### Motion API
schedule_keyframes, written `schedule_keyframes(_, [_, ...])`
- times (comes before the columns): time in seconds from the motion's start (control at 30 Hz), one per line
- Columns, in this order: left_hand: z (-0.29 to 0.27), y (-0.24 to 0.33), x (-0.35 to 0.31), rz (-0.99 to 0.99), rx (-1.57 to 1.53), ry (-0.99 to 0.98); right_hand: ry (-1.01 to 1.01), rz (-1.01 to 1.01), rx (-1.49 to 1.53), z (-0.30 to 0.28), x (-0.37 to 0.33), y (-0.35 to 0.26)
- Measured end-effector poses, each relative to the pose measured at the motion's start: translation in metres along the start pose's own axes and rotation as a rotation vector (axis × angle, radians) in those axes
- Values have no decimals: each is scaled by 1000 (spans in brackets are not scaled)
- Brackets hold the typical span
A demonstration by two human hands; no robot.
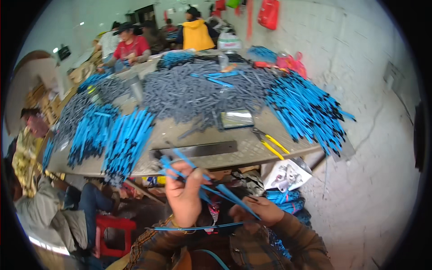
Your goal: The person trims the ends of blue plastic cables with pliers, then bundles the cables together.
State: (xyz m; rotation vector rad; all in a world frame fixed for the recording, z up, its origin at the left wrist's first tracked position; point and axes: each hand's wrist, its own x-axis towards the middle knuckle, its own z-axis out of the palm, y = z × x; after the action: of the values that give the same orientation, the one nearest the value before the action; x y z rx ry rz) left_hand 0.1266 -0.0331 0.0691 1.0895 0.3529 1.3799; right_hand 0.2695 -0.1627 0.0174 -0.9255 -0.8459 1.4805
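Observation:
My left hand (pixel 184 193) is raised at the near edge of the table, its thumb and fingers closed on several slim blue strips (pixel 182 158) with black ends. The strips fan out at different angles. Lower and to the right, my right hand (pixel 263 210) is closed around the end of a blue strip (pixel 236 200); motion blur smears its fingertips. One more thin blue strip (pixel 195 228) lies across my forearms, below both hands. A long dark metal bar (pixel 202 149) rests on the table just beyond my left hand.
Yellow-handled pliers (pixel 274 143) and a small flat tray (pixel 236 119) lie ahead. Blue strip heaps (pixel 310 108) flank a big grey pile (pixel 193 92). A white bag (pixel 285 175) hangs at the right edge. A seated person (pixel 58 211) is close on my left, by a red stool (pixel 114 234).

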Motion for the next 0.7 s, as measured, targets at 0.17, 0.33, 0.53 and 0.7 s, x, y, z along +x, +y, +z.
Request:
schedule_keyframes(0.17, [-10, -10, 0, 67, 59, 19, 25, 169, 83, -10, -12, 0])
schedule_keyframes(0.33, [-12, -5, 0, -65, -310, -116, 176, -122, -20, -36, -6, 10])
schedule_keyframes(0.53, [-4, 16, -17, -412, -458, 196, 888, -529, -1555, -182, 65, -67])
schedule_keyframes(0.7, [-48, 9, 1, -676, -265, -628, 1033, 39, -2080, -259, 98, -83])
